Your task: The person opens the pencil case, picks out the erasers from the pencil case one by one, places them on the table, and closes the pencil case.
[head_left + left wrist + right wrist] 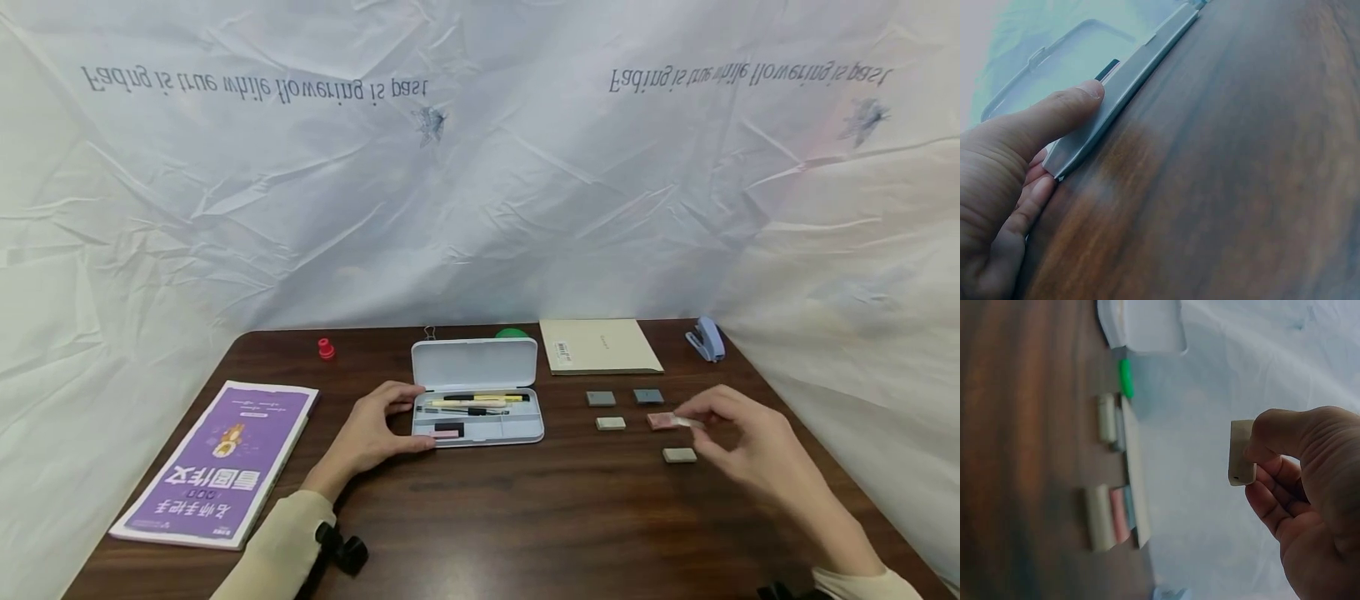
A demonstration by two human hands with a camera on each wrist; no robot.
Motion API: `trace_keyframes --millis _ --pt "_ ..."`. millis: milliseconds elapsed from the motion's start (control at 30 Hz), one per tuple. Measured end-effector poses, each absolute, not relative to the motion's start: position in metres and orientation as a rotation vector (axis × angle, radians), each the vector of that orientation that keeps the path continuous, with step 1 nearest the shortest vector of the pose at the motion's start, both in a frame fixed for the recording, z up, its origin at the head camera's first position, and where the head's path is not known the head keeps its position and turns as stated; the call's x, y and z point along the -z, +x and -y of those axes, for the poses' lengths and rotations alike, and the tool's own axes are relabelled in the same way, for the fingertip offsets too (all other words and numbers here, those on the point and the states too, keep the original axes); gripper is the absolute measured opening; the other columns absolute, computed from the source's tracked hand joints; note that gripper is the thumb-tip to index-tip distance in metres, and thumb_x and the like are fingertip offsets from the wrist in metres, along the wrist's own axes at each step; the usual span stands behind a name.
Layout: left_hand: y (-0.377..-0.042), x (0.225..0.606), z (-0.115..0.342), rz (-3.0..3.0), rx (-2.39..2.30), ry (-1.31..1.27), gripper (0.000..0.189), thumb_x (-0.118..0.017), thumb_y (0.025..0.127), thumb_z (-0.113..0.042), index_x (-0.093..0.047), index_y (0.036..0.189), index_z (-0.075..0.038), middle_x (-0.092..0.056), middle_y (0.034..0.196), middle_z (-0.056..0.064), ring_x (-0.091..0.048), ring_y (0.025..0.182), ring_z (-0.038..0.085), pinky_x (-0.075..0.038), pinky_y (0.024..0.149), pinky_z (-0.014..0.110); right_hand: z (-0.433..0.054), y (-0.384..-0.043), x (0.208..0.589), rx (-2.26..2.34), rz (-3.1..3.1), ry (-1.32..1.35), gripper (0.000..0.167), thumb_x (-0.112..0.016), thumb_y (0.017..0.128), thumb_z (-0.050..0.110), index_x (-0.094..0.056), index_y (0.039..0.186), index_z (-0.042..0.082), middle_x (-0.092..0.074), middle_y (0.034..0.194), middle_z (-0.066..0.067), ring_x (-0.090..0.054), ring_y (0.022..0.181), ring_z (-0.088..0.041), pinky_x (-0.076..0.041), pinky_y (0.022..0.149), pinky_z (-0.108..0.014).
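Note:
An open white pencil case [475, 362] stands mid-table with several pens [472, 403] and a pink-and-black eraser [448, 431] inside. My left hand [371, 433] grips its left end, the thumb on the front edge and the fingers at the back corner. Over the right side of the table, my right hand [750, 437] pinches a pale eraser [1240, 453] between thumb and fingers. Below and around that hand lie a pink eraser [660, 421], two beige erasers [679, 455] [611, 423], a grey-green eraser [600, 399] and a blue-grey eraser [648, 397].
A purple book [225, 467] lies at the left, with a small red object [326, 348] behind it. Along the back edge are a binder clip [430, 332], a green object [512, 332], a cream notebook [603, 346] and a blue stapler [707, 339]. White sheeting hangs behind the table.

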State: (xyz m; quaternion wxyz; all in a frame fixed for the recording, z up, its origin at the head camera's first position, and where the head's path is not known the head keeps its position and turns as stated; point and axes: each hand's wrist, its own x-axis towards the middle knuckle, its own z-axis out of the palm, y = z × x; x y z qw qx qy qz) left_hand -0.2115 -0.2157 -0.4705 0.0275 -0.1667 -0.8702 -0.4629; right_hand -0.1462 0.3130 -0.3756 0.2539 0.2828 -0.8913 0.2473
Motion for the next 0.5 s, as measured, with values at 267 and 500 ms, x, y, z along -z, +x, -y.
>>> trace_keyframes --millis 267,500 --pt "-0.211 0.472 0.216 2.691 1.428 -0.508 0.084 -0.106 0.076 -0.043 -0.07 0.148 -0.018 -0.067 0.147 0.001 -0.071 0.131 0.025 -0.06 0.114 0.043 -0.331 -0.124 0.414 -0.697 2.531 0.711 0.06 -0.091 0.073 -0.019 -0.077 0.105 0.03 -0.072 0.105 0.016 -0.064 0.087 0.002 -0.052 0.072 -0.009" --pt "-0.212 0.473 0.217 2.687 1.413 -0.513 0.084 -0.106 0.076 -0.045 -0.07 0.148 -0.018 -0.067 0.146 0.001 -0.071 0.13 0.024 -0.06 0.114 0.043 -0.339 -0.116 0.433 -0.651 2.617 0.661 0.062 -0.091 0.072 -0.017 -0.076 0.103 0.034 -0.071 0.102 0.019 -0.066 0.085 -0.002 -0.051 0.071 -0.009"
